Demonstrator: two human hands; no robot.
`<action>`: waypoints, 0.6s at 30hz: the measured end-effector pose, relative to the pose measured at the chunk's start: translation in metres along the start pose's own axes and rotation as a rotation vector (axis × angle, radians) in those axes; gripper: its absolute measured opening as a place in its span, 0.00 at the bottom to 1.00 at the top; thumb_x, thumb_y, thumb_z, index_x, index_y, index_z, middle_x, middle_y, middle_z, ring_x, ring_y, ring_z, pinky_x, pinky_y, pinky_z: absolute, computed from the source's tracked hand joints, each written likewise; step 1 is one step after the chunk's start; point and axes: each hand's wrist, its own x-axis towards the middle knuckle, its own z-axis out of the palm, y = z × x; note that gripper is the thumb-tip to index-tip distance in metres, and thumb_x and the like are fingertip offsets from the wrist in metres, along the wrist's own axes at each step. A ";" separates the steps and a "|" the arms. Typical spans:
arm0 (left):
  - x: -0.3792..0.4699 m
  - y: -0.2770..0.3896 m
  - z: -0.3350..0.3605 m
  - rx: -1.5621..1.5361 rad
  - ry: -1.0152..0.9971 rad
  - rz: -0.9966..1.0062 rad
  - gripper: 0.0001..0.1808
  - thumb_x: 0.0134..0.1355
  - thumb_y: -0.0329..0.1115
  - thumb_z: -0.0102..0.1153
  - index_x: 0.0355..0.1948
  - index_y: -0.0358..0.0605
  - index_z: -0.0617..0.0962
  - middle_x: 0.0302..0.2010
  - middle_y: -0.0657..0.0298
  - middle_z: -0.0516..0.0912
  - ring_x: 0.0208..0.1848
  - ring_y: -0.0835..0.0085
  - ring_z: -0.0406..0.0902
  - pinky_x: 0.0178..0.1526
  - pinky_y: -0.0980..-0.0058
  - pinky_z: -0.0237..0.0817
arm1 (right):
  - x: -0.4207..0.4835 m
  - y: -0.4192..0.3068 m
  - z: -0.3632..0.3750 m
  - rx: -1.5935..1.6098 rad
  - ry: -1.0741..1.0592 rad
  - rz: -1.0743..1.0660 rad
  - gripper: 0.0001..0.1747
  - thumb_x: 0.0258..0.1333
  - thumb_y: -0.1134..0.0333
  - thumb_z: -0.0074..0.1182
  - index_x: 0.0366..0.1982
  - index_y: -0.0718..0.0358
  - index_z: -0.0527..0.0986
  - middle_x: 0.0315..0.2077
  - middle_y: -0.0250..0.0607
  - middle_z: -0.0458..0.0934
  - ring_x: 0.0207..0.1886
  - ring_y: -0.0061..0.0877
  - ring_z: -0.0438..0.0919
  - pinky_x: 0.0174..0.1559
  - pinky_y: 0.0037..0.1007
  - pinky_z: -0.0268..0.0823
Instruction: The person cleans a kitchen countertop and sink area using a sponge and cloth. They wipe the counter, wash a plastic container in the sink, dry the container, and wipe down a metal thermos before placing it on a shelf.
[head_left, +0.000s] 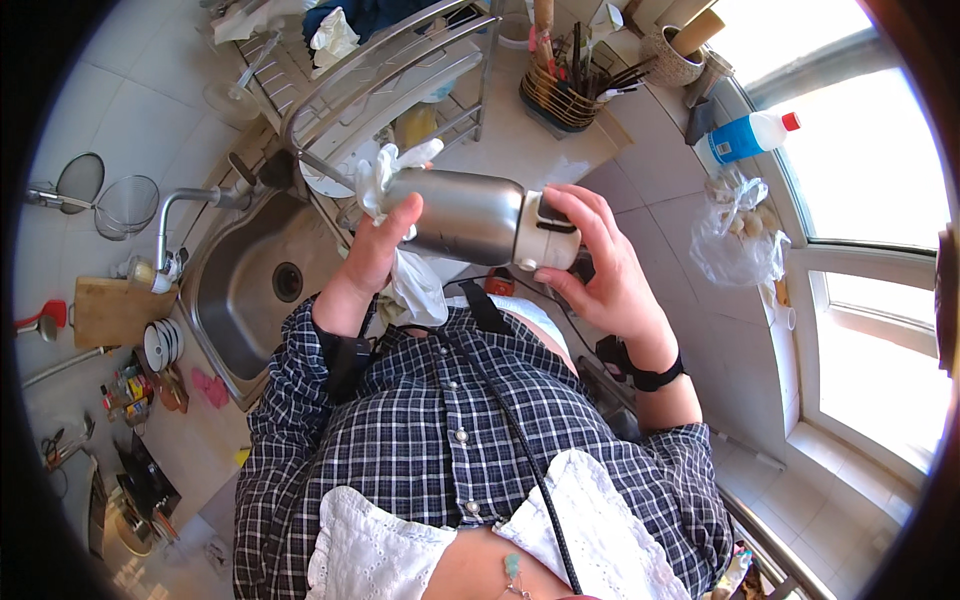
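A brushed stainless-steel vacuum flask (465, 217) lies on its side in the air in front of my chest. Its cream-coloured lid (547, 238) with a black latch is on and faces right. My left hand (379, 251) grips the base end, thumb on top, with a crumpled white cloth (418, 289) bunched between palm and metal and hanging below. The fingers behind the flask are mostly hidden. At the other end, my right hand (604, 259) holds the lid between its fingers and thumb.
Left of me is a stainless-steel sink (251, 300) under a curved faucet (180, 196). A metal dish rack (390, 82) stands ahead. Beyond it on the counter sits a wicker basket (562, 97) of utensils. A plastic bottle (746, 139) and a plastic bag (739, 240) are near the window at right.
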 end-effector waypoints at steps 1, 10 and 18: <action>0.001 -0.001 0.001 0.004 0.001 -0.008 0.32 0.72 0.46 0.57 0.71 0.41 0.67 0.63 0.60 0.76 0.63 0.72 0.73 0.67 0.69 0.62 | 0.002 0.002 0.001 -0.089 0.005 -0.024 0.48 0.56 0.57 0.71 0.71 0.63 0.59 0.59 0.53 0.75 0.59 0.37 0.78 0.56 0.38 0.74; 0.004 -0.002 0.012 -0.151 0.002 -0.189 0.31 0.72 0.48 0.57 0.69 0.42 0.68 0.60 0.59 0.78 0.62 0.71 0.75 0.64 0.67 0.66 | 0.000 0.010 -0.002 -0.186 0.082 -0.093 0.43 0.62 0.44 0.61 0.68 0.63 0.64 0.59 0.58 0.70 0.53 0.47 0.78 0.55 0.43 0.72; 0.008 0.005 0.027 -0.232 0.040 -0.266 0.31 0.72 0.50 0.57 0.68 0.42 0.70 0.57 0.57 0.80 0.58 0.67 0.80 0.59 0.67 0.73 | 0.001 0.019 0.004 0.053 0.122 0.179 0.43 0.58 0.45 0.64 0.68 0.58 0.64 0.61 0.59 0.68 0.57 0.48 0.77 0.54 0.43 0.71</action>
